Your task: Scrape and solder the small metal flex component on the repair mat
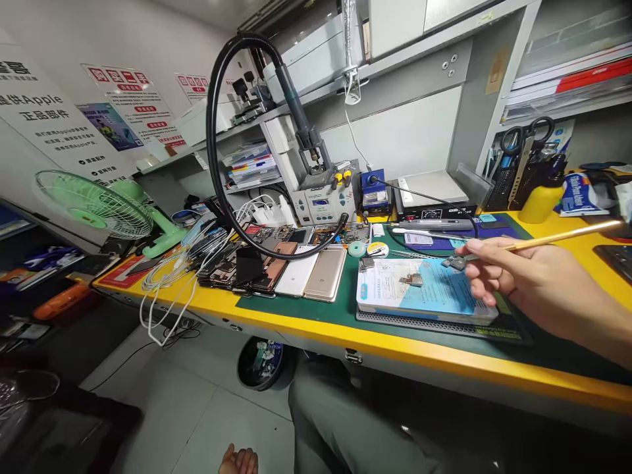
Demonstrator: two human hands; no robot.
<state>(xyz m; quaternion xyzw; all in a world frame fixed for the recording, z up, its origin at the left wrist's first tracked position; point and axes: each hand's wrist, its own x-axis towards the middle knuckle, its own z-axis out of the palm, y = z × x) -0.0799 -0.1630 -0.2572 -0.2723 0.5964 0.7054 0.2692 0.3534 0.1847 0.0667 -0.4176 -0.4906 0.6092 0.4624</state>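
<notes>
My right hand (523,280) is closed around a slim gold-handled tool (567,236), its shaft slanting up to the right. Just beyond the fingertips is a small dark metal part (454,263); whether the fingers touch it I cannot tell. Below lies a blue and white box (434,293) on a dark perforated pad. A small metal part with a brownish flex strip (413,280) rests on top of the box, and another small metal part (366,263) sits at its left corner. My left hand (238,461) hangs low by my knee, partly cut off, loosely curled and holding nothing visible.
Two phones (326,273) and stacked phone boards (232,263) lie left of the box. A black hose (212,131) arches over them from a grey soldering station (320,201). White cables (168,270), a green fan (93,204), a yellow bottle (540,197) and a floor bin (260,362) surround.
</notes>
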